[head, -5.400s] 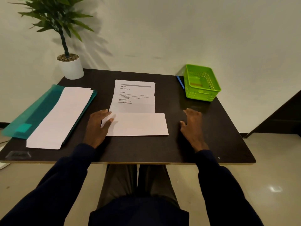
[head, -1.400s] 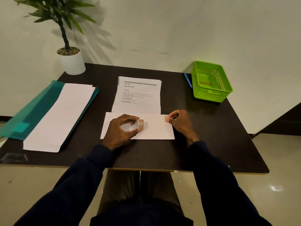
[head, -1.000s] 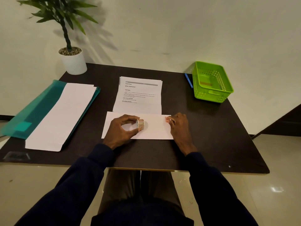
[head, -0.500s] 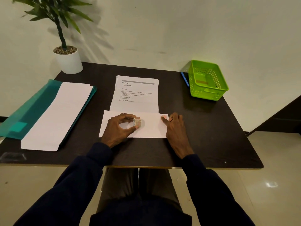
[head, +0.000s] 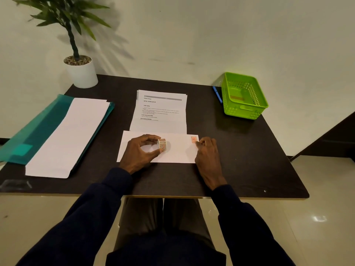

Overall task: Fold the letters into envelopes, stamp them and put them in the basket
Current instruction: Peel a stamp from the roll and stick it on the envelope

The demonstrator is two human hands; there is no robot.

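A white envelope (head: 178, 150) lies flat near the table's front edge. An orange stamp (head: 194, 139) sits on its top right corner. My left hand (head: 141, 151) rests on the envelope's left half and holds a small roll of stamps (head: 162, 144) between thumb and fingers. My right hand (head: 208, 154) lies at the envelope's right edge, its fingertips just right of the stamp and holding nothing. A stack of printed letters (head: 161, 112) lies just behind the envelope. The green basket (head: 244, 108) stands at the back right.
A teal folder (head: 38, 129) with a stack of white envelopes (head: 71, 135) on it lies at the left. A potted plant (head: 80, 72) stands at the back left corner. A blue pen (head: 217, 94) lies beside the basket's left wall.
My right hand pressed the stamp onto the envelope's top right corner, then slid slightly right off it, so the stamp now shows. My left hand kept the roll in place.
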